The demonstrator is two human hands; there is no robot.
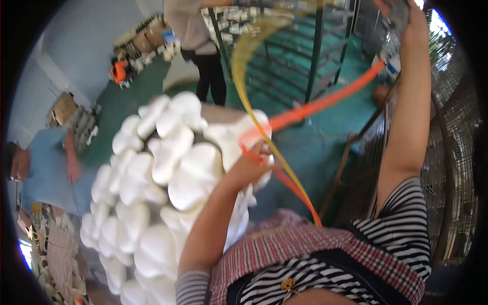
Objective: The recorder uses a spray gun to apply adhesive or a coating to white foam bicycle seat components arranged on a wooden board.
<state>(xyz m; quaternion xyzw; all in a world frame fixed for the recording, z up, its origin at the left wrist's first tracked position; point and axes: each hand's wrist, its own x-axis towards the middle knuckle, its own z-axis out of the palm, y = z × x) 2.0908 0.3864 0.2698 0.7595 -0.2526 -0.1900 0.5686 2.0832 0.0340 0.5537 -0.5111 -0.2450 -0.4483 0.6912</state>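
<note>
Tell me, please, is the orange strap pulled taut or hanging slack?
Taut: the orange strap runs in a straight line from the left hand up toward the raised right hand.

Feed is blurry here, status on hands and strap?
Left hand shut on orange strap at white foam stack. Right hand raised, grip unclear. Nothing blocking.

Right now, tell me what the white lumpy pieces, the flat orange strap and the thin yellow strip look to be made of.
White lumpy pieces: likely foam or moulded plastic; matte, rounded, uniform.
Flat orange strap: probably plastic banding; thin, smooth, slightly glossy, pulled taut between the left hand and the raised right hand.
Thin yellow strip: apparently similar plastic; it springs into an arc. Blurred, so uncertain.
</note>
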